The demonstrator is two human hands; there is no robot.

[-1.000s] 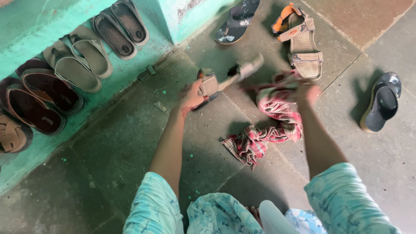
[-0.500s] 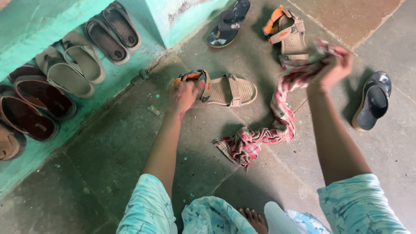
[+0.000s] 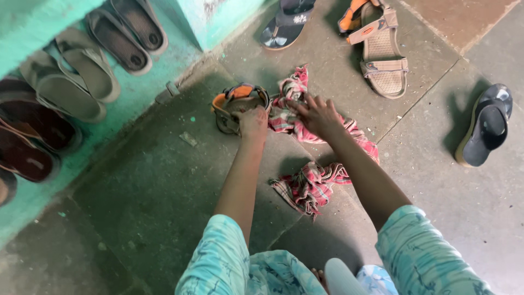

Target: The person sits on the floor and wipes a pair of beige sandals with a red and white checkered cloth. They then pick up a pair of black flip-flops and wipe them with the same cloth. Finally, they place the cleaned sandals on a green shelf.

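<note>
Sandal [image 3: 234,106], tan with orange lining at the heel and grey straps, rests on the grey stone floor [image 3: 153,186] near the base of a turquoise step [image 3: 164,71]. Only the heel end shows; the forward part is covered by a red, white and green checked cloth [image 3: 305,180]. Left hand [image 3: 252,121] is closed on the sandal's side at the heel strap. Right hand [image 3: 318,114] lies on the cloth just beside it, fingers [image 3: 297,104] loosely spread and pressing the fabric onto the sandal. The cloth trails from there toward the person and ends bunched on the floor between the forearms.

Matching tan sandal [image 3: 382,54] lies well apart, farther away on the right. Dark flip-flop [image 3: 286,24] with a small white mark sits beside it; a black flip-flop [image 3: 486,128] lies tilted at far right. Grey, tan and brown slippers [image 3: 82,71] line the turquoise step. No packages or signs are legible.
</note>
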